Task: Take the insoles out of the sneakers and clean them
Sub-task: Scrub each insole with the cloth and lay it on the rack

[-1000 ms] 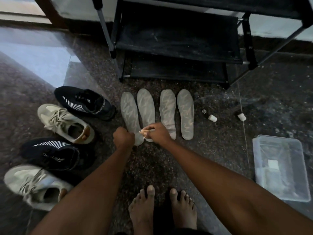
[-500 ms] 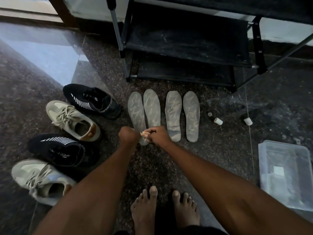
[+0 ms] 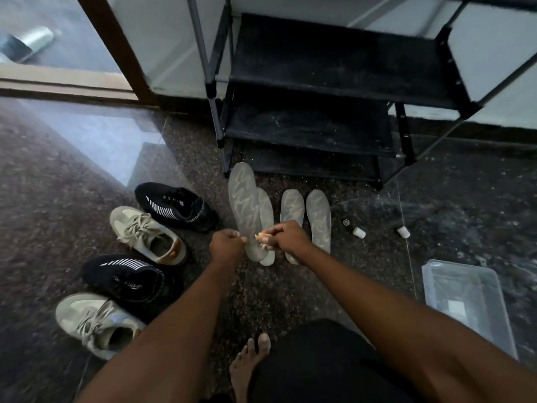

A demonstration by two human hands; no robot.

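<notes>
Several grey insoles are out of the sneakers, in front of a black rack. My left hand grips the heel end of the leftmost insole and holds it lifted, toe pointing away, over a second insole on the floor. My right hand is closed on a small pale cloth or wipe pressed against the lifted insole near its heel. Two more insoles lie to the right. Two black sneakers and two beige sneakers sit at the left.
A black shoe rack stands just beyond the insoles. A clear plastic box rests on the floor at the right. Small white caps lie right of the insoles. My bare foot is below. A doorway threshold runs along the upper left.
The leftmost insole has come up off the floor in my left hand and now overlaps its neighbour. My right hand stays at its heel with the cloth. The camera tilted up.
</notes>
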